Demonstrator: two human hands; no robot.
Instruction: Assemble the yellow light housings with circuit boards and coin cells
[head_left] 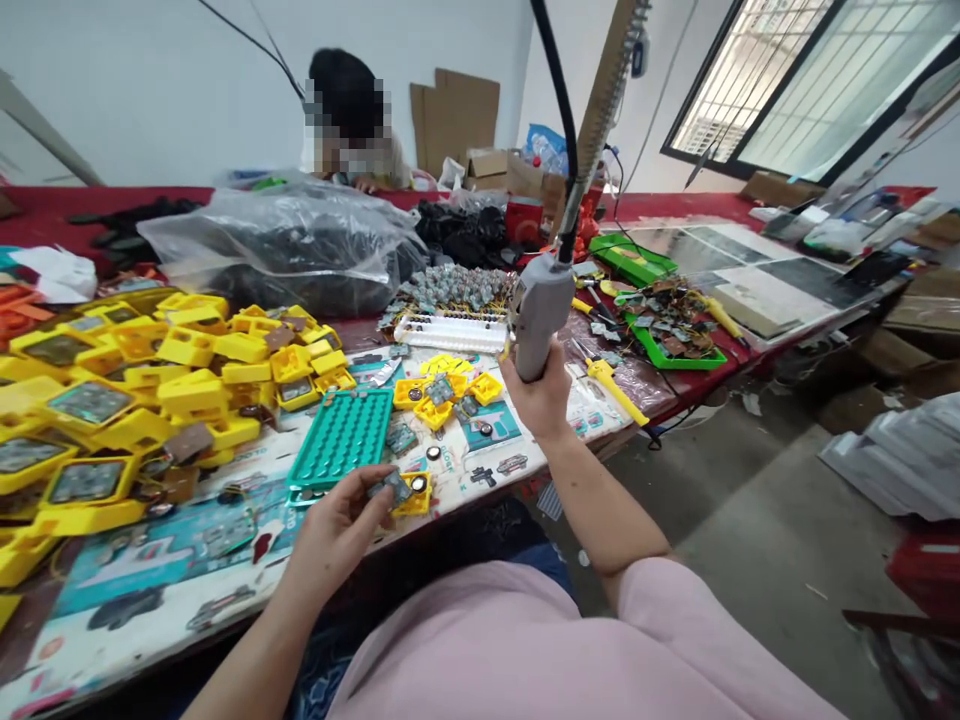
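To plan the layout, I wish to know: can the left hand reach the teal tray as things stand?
Probably yes: the teal tray lies close to the left hand, with nothing visible blocking it. However, that hand holds a small grey part.

The yellow cases [191,395] are cut by the left edge, the window [750,90] by the upper right edge. Inside the cloudy bag [225,220], the dark contents [315,278] are unclear. The left hand [337,530] partly hides its board [395,487].
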